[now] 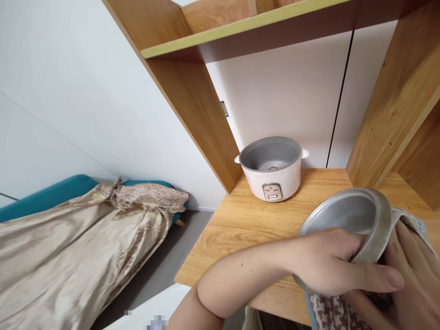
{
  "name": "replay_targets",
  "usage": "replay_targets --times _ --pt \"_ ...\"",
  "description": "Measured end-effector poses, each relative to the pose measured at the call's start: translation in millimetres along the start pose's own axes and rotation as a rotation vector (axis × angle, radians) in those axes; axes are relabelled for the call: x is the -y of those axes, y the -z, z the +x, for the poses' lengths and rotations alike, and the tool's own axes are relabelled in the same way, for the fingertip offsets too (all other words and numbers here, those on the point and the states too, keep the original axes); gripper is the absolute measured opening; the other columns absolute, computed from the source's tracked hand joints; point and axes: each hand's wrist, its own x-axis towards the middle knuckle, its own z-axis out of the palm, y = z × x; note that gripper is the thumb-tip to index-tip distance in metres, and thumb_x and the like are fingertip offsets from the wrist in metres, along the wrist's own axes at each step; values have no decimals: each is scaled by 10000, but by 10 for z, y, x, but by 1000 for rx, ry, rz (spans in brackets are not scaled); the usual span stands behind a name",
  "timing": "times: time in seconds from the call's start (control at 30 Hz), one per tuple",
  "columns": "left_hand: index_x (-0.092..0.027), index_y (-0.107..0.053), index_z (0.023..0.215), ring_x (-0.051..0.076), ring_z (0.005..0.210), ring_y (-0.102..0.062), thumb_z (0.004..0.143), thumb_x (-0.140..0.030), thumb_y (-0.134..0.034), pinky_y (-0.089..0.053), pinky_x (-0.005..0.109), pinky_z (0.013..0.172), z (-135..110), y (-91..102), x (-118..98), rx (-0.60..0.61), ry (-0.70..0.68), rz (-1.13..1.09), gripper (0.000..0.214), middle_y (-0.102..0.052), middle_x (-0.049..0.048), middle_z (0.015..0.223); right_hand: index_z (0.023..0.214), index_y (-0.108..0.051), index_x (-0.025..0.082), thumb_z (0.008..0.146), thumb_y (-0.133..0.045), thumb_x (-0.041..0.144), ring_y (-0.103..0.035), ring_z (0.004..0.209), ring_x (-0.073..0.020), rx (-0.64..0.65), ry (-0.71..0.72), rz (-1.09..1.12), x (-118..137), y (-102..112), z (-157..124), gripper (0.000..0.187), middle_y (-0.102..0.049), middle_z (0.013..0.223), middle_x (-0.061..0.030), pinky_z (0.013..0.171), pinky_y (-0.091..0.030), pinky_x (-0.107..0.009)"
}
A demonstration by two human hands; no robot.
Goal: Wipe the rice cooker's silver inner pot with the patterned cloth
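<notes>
My left hand (338,263) grips the rim of a bare metal inner pot (347,215), fingers hooked inside it and thumb stretched along its outer wall. The pot is tilted, its mouth turned up and to the left. At the lower right my right hand (412,275) presses a patterned cloth (335,314) against the pot's outer side. A white rice cooker (271,169) stands open and empty at the back of the wooden desk top (233,220), beyond both hands.
Wooden shelf uprights (195,114) rise on both sides of the desk, with a shelf (247,27) overhead. To the left, below the desk, a bed with a beige patterned cover (79,243) lies beside a strip of grey floor.
</notes>
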Motion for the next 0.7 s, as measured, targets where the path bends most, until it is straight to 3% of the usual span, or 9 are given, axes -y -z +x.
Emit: replay_targets --times 0.17,0.3,0.43,0.57,0.7 --pt "-175 -546 836 133 862 -530 890 -471 -562 -500 351 935 10 -60 30 -109 48 -142 301 -552 6 875 1547 -306 -9 832 -541 678 -513 1247 -534 -34 113 -75 116 -69 -59 1020 -478 1418 -339 870 -508 -662" --pt "-187 -538 773 142 824 -514 827 -532 -637 -474 402 984 43 -43 64 -137 81 -198 363 -519 -14 792 1569 -184 -76 865 -516 629 -493 1234 -586 -91 93 -121 192 -126 -61 1050 -441 1421 -390 820 -504 -671" --pt "-181 -526 750 128 784 -487 821 -465 -631 -485 371 909 52 -27 65 -100 42 -189 312 -508 -14 778 1560 -248 -36 838 -532 681 -524 1213 -537 -48 80 -86 140 -142 -55 1057 -482 1394 -358 853 -504 -653" --pt "-163 -572 851 133 853 -541 830 -397 -604 -489 328 863 43 -47 79 -35 -22 -216 238 -577 8 872 1515 -364 58 851 -500 681 -494 1299 -476 33 -8 -12 106 -109 -42 921 -476 1454 -287 981 -465 -652" --pt "-163 -560 787 105 767 -517 823 -375 -622 -481 271 748 41 -41 139 -19 -54 -188 224 -560 -14 790 1496 -373 17 843 -527 665 -453 1349 -479 33 -21 -16 97 -109 -51 933 -454 1477 -294 1061 -415 -653"
